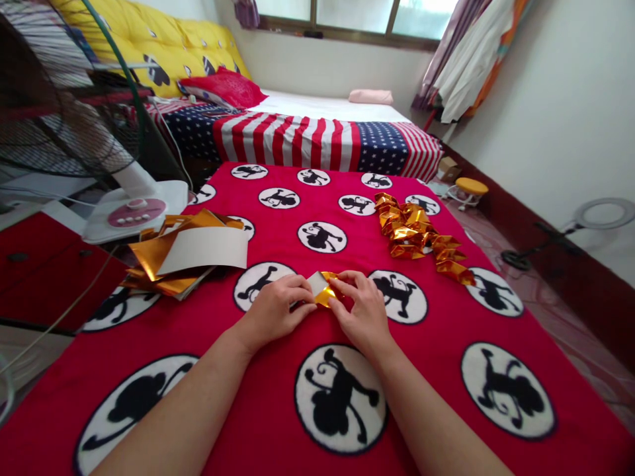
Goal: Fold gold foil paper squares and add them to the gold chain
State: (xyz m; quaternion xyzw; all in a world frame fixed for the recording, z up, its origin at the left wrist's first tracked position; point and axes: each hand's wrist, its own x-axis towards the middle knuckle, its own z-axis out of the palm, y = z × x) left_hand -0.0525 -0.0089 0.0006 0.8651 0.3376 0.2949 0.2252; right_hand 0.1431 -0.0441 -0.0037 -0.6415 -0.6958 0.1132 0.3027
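Between my two hands, near the middle of the red cloth, is a partly folded sheet of gold foil paper point(325, 291), with a pale inner side and a shiny gold side showing. My left hand point(285, 304) pinches its left edge, fingers curled. With bent fingers, my right hand point(361, 305) grips the gold right side, thumb at the near edge. A stack of gold paper sheets point(149, 258) lies to the left, a white side up on top. Several folded gold paper pieces point(404, 228) lie in a heap on the right.
A red cloth point(426, 370) with monkey prints covers the table. A fan base point(133, 211) stands at the left beside the paper stack. Beyond the table is a bed point(307, 142). A yellow stool point(471, 187) and a ring light point(602, 213) stand on the right.
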